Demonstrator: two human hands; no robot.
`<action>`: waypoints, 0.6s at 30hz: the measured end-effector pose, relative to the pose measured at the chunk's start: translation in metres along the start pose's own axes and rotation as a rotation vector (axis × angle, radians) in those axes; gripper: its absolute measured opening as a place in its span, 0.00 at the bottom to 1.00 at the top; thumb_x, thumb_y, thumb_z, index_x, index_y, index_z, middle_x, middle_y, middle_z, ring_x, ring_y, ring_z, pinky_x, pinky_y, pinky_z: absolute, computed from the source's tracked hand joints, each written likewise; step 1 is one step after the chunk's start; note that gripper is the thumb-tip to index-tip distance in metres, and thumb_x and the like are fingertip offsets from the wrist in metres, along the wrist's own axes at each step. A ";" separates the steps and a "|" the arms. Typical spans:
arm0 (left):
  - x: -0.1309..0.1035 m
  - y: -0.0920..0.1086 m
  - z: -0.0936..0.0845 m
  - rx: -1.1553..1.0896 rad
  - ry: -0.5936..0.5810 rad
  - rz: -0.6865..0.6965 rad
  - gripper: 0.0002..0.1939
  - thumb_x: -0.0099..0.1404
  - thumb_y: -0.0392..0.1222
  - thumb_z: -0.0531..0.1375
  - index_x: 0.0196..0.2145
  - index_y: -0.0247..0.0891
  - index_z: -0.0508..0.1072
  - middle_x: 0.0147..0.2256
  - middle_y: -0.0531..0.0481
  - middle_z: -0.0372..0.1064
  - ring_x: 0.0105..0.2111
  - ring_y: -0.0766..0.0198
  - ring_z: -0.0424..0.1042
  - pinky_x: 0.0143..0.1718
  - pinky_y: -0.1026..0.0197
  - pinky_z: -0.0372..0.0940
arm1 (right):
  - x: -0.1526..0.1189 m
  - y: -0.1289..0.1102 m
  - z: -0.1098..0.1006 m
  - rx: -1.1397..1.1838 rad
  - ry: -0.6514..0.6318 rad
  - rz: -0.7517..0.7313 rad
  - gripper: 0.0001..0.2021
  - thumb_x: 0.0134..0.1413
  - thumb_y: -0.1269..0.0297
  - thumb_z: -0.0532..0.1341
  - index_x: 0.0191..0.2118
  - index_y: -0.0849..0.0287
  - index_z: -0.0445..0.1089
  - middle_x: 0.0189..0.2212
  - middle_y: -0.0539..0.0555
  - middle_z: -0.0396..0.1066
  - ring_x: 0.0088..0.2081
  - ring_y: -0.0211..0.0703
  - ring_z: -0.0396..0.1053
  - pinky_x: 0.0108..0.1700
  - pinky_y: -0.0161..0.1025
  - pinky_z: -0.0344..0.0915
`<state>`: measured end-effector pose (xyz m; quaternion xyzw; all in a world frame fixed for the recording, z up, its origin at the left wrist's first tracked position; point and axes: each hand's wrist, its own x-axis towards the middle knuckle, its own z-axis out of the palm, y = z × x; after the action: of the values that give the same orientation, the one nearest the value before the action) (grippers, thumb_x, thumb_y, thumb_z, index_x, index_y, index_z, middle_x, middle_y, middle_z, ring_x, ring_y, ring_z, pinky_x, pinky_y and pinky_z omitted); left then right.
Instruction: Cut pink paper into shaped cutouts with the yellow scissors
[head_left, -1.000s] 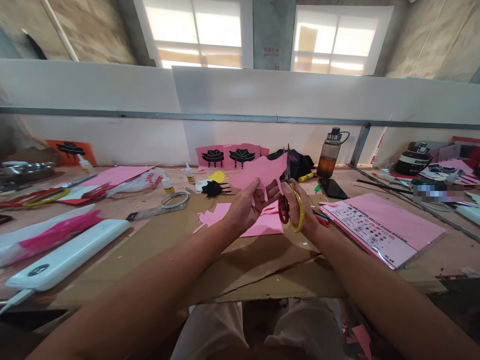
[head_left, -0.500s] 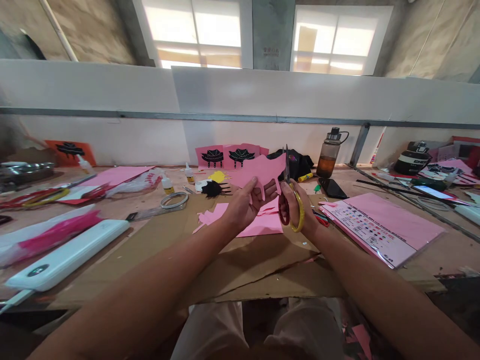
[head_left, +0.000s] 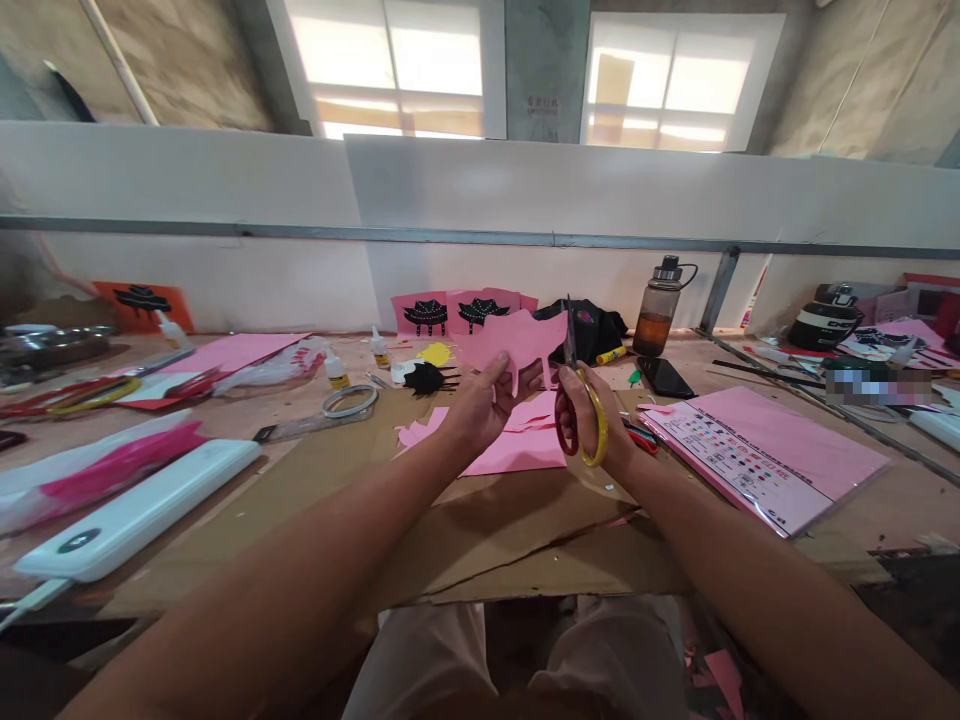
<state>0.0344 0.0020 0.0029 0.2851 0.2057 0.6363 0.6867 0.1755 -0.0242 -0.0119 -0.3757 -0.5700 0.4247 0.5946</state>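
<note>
My left hand (head_left: pixel 484 405) pinches a cut piece of pink paper (head_left: pixel 517 340) with narrow legs hanging from its lower edge, held up above the table. In my right hand (head_left: pixel 596 410) are scissors (head_left: pixel 602 425) with yellow and red handles, blades pointing up and nearly together beside the paper's right edge. Below my hands, pink sheets and scraps (head_left: pixel 517 455) lie on brown cardboard (head_left: pixel 525 560). Behind the held paper, pink cards (head_left: pixel 510 300) with black pagoda-like cutouts lean on the white partition.
Glue bottles (head_left: pixel 336 370), a tape roll (head_left: pixel 349 402) and a black cutout (head_left: pixel 424 377) lie left of centre. Rightward are a drink bottle (head_left: pixel 655 318), a phone (head_left: pixel 666 378) and a pack of pink paper (head_left: pixel 765 450). A white power strip-like device (head_left: pixel 142 510) sits at left.
The scissor blades have come closer together and tilted slightly left. The held pink paper and my left hand have shifted a little to the left.
</note>
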 end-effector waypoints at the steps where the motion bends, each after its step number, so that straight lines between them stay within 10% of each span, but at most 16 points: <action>1: 0.000 0.000 0.000 0.002 0.009 0.000 0.13 0.66 0.33 0.60 0.23 0.37 0.69 0.20 0.52 0.71 0.44 0.56 0.79 0.57 0.49 0.67 | 0.000 0.000 0.000 -0.005 0.003 -0.003 0.15 0.56 0.49 0.60 0.33 0.54 0.59 0.15 0.41 0.59 0.13 0.31 0.54 0.15 0.30 0.54; 18: 0.008 0.003 -0.008 0.129 -0.047 0.058 0.12 0.60 0.37 0.67 0.22 0.38 0.69 0.22 0.53 0.71 0.40 0.57 0.79 0.50 0.51 0.73 | 0.003 -0.005 -0.001 -0.003 0.073 0.018 0.22 0.54 0.43 0.62 0.28 0.55 0.57 0.15 0.42 0.59 0.12 0.29 0.54 0.13 0.29 0.54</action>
<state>0.0281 0.0106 -0.0008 0.3496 0.2218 0.6345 0.6526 0.1764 -0.0234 -0.0068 -0.3967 -0.5453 0.4153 0.6106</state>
